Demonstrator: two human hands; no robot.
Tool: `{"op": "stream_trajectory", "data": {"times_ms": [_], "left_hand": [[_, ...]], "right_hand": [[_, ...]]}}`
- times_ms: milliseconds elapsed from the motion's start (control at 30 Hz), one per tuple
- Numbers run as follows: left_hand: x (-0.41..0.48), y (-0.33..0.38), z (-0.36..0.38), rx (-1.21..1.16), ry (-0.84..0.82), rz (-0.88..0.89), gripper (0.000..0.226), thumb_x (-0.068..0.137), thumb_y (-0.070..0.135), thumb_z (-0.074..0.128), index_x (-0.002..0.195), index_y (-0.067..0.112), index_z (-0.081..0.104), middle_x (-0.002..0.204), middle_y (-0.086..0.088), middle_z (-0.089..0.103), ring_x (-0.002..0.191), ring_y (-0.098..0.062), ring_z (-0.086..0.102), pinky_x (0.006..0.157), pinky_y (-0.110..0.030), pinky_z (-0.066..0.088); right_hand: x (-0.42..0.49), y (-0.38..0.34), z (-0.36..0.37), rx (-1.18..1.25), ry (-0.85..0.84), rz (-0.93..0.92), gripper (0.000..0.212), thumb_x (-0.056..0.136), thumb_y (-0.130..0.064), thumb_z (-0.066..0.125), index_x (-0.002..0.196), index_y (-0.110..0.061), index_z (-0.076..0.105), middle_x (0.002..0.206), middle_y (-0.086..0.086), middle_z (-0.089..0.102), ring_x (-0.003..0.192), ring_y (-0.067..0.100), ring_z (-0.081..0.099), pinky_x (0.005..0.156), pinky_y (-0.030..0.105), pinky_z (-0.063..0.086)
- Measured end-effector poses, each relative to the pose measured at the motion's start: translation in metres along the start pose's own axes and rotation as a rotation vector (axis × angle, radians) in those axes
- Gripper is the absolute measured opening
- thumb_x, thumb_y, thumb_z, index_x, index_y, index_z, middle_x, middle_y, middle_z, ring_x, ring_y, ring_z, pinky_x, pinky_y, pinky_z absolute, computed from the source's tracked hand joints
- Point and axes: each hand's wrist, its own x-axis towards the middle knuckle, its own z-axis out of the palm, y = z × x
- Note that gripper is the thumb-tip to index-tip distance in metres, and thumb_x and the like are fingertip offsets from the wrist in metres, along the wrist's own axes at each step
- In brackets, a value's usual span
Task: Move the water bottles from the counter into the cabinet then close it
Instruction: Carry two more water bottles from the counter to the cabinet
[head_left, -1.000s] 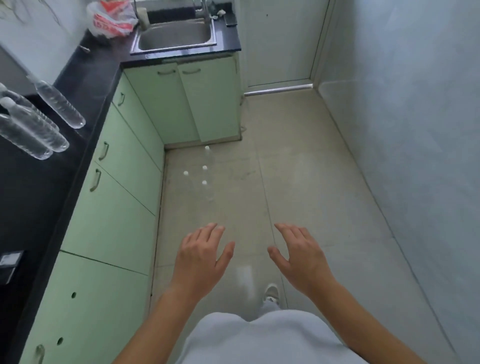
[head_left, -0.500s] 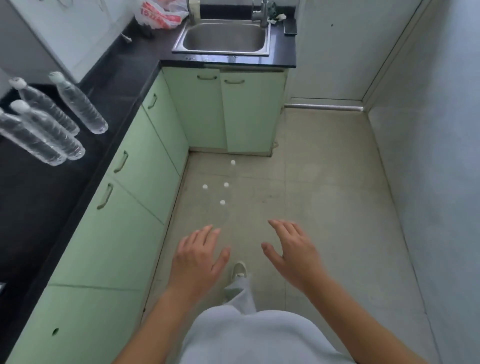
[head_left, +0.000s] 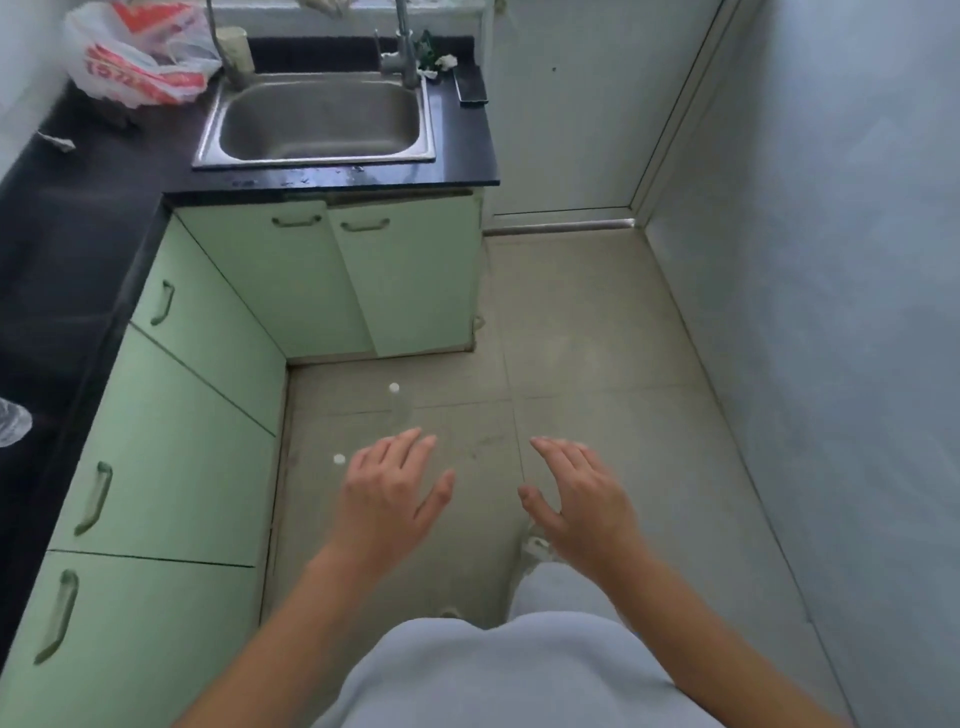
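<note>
A water bottle (head_left: 11, 423) is cut off at the counter (head_left: 78, 249) edge — its axis unclear. Left hand (head_left: 392, 499), right hand (head_left: 582, 504) are held out, fingers spread.

Open floor (head_left: 597, 338) between green cabinets (head_left: 171, 447) left and wall (head_left: 831, 312) right, sink unit (head_left: 415, 291) ahead, its doors (head_left: 291, 275) shut

A rectangular stainless-steel sink (head_left: 317, 122) sits at the far end, with a chrome tap (head_left: 407, 57) behind its right rim. Left of it lies a crumpled white-and-red plastic bag (head_left: 137, 62) (print unreadable). A narrow black tray (head_left: 470, 85) lies to the right, above the beige tiled floor (head_left: 597, 322).
</note>
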Motion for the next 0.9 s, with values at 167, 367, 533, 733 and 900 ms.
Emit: {"op": "stream_trajectory", "data": {"times_ms": [167,367,533,733,900], "left_hand": [[0.05,-0.031,0.023,0.063,0.032,-0.097,0.055,0.097,0.052,0.041,0.118,0.01,0.071,0.123,-0.01,0.071,0.107,-0.028,0.068,0.087,-0.041,0.052],[0.084,-0.054,0.042,0.182,-0.006,-0.371,0.055,0.096,0.051,0.043,0.119,0.009,0.07,0.121,-0.013,0.07,0.105,-0.032,0.066,0.089,-0.043,0.051],[0.092,-0.054,0.023,0.238,0.02,-0.681,0.058,0.097,0.052,0.04,0.12,0.008,0.07,0.123,-0.014,0.069,0.108,-0.031,0.066,0.089,-0.043,0.05],[0.063,-0.042,0.007,0.256,0.056,-0.988,0.059,0.097,0.053,0.039,0.122,0.009,0.069,0.127,-0.013,0.068,0.11,-0.032,0.065,0.09,-0.044,0.05],[0.033,-0.032,0.017,0.286,0.141,-1.082,0.057,0.097,0.053,0.041,0.119,0.01,0.071,0.124,-0.012,0.069,0.106,-0.032,0.065,0.088,-0.042,0.048]], "right_hand": [[0.091,0.012,0.016,0.008,-0.078,-0.11,0.06,0.09,-0.049,0.047,0.138,-0.014,0.056,0.131,-0.002,0.062,0.123,0.019,0.054,0.105,0.034,0.046],[0.22,0.015,0.03,-0.086,-0.207,-0.408,0.058,0.087,-0.047,0.053,0.132,-0.012,0.06,0.128,0.0,0.065,0.119,0.023,0.057,0.099,0.036,0.05],[0.307,-0.011,0.043,-0.173,-0.355,-0.743,0.06,0.086,-0.05,0.05,0.132,-0.013,0.06,0.129,0.002,0.064,0.119,0.028,0.058,0.094,0.04,0.053],[0.335,-0.075,0.057,-0.161,-0.402,-1.049,0.058,0.089,-0.052,0.046,0.132,-0.015,0.057,0.13,0.001,0.062,0.121,0.028,0.055,0.095,0.04,0.05],[0.309,-0.097,0.069,-0.144,-0.43,-1.151,0.057,0.09,-0.052,0.047,0.134,-0.017,0.055,0.133,-0.002,0.061,0.125,0.025,0.053,0.099,0.04,0.047]]}}
